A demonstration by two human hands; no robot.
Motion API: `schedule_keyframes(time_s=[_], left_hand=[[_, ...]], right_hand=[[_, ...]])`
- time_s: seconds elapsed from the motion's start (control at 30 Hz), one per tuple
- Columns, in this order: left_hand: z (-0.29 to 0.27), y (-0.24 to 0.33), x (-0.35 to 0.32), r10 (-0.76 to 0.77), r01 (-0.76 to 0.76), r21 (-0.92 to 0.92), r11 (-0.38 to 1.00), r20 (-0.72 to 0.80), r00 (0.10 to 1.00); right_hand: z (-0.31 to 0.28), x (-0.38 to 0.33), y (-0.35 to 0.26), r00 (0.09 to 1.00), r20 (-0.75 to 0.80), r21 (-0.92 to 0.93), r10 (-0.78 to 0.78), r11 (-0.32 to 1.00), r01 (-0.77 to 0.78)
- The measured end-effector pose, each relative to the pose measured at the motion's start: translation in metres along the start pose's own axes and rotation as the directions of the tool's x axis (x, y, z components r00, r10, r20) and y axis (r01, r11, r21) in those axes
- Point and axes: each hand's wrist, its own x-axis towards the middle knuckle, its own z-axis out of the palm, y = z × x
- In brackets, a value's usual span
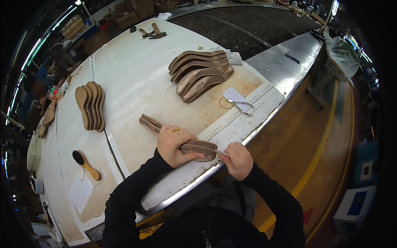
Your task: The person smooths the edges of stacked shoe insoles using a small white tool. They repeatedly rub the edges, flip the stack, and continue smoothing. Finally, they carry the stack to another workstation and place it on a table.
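Near the table's front edge, my left hand (173, 145) is wrapped round a pair of brown shoe soles (202, 149), thumb on the near side and a ring on one finger. The soles lie against each other, tilted, their far ends showing beyond the hand. My right hand (239, 162) is closed round a small pale, thin piece (222, 153) whose tip touches or nearly touches the near end of the soles. Most of that piece is hidden by the fingers, so its kind cannot be made out.
Brown soles (199, 69) stand in a row at the back right; tan soles (92, 105) are at the left. Nippers (242, 104) lie by a white tag (234, 95). A brush (87, 165), paper sheet (80, 191), hammers (156, 33) and dark pen (292, 58) are around.
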Motion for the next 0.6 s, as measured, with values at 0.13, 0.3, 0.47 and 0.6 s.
schedule_keyframes(time_s=[0.13,0.3,0.47,0.6], left_hand=[[-0.005,0.002,-0.001,-0.009,0.008,0.038,0.999,0.037,0.999],[-0.002,0.0,0.001,0.022,-0.022,0.036,0.999,-0.005,1.0],[-0.003,0.001,-0.001,0.022,-0.022,0.033,0.999,0.01,1.0],[0.001,-0.001,-0.002,0.028,-0.028,0.012,1.0,-0.027,0.999]], right_hand=[[-0.011,0.002,-0.003,0.998,-0.027,-0.057,0.061,0.996,-0.063],[-0.004,0.068,-0.032,0.979,-0.111,0.062,-0.17,0.982,0.178],[-0.001,0.059,-0.026,0.977,-0.088,0.009,-0.195,0.98,0.197],[-0.005,0.01,-0.006,0.997,-0.05,-0.03,-0.055,0.998,0.054]])
